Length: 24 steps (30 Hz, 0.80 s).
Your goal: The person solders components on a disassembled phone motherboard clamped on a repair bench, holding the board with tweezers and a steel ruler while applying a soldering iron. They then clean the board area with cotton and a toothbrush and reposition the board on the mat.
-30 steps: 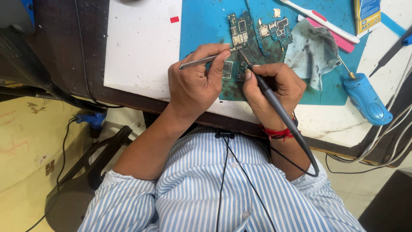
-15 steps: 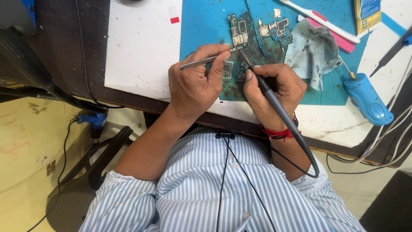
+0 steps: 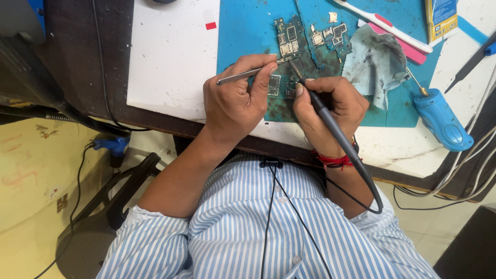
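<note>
Toward the bench's left edge, a white sheet (image 3: pixel 170 57) is seen laid flat, marked by a small red tag (image 3: pixel 210 26) near its far edge. A blue work mat (image 3: pixel 248 31) is placed just beside it toward the middle of the bench. The left hand (image 3: pixel 235 106) is rested over the near edge of the mat, its fingers closed narrowly on metal tweezers (image 3: pixel 248 75), whose tips are directed at a circuit board (image 3: pixel 289 41) lying on the mat. The right hand (image 3: pixel 328 106) is positioned just beside the left, closed in a pen grip around a dark soldering iron (image 3: pixel 320 111); the tip is set down on the stained mat between the hands, near small board parts (image 3: pixel 275 85). A red thread (image 3: pixel 333 160) is worn at the right wrist. A crumpled grey-blue cloth (image 3: pixel 374 62) is found further right on the mat, with a white and pink toothbrush (image 3: pixel 387 23) beyond it. A blue-handled tool (image 3: pixel 442 119) lies near the bench's right edge.
</note>
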Motion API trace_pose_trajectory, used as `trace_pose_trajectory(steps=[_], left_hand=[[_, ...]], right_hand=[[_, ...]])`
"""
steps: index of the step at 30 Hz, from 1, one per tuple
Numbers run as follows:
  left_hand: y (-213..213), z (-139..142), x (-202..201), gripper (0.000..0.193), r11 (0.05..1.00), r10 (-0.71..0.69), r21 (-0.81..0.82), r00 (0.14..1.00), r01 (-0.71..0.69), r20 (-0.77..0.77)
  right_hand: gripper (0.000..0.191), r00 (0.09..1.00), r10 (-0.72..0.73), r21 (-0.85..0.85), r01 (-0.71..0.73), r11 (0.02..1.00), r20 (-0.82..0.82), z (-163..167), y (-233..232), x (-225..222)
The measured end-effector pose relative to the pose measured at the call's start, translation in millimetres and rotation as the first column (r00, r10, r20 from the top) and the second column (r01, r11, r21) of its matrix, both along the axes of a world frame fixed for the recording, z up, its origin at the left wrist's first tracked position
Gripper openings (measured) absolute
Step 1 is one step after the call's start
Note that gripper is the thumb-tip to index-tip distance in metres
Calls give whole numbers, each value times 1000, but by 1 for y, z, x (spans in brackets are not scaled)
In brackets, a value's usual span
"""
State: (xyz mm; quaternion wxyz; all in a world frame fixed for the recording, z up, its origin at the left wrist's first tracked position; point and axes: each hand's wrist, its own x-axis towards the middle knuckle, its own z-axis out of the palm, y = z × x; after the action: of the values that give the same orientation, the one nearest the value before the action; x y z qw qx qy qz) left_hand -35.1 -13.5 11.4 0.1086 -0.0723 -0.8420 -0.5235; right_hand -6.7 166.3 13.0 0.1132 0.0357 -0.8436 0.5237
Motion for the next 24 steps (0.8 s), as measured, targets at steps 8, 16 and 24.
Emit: trace_pose_trajectory(steps=[8, 16, 24], left_hand=[[1, -2, 0, 14, 1000, -4, 5, 1000, 4, -6], [1, -1, -1, 13, 1000, 2, 8, 1000, -2, 2], [1, 0, -1, 14, 1000, 3, 10, 1000, -3, 1]], right_hand=[[14, 1000, 4, -10, -4, 1000, 6, 0, 1, 0], [14, 1000, 1, -3, -1, 1000, 13, 0, 1, 0], [13, 1000, -12, 11, 12, 1000, 14, 1, 1, 0]])
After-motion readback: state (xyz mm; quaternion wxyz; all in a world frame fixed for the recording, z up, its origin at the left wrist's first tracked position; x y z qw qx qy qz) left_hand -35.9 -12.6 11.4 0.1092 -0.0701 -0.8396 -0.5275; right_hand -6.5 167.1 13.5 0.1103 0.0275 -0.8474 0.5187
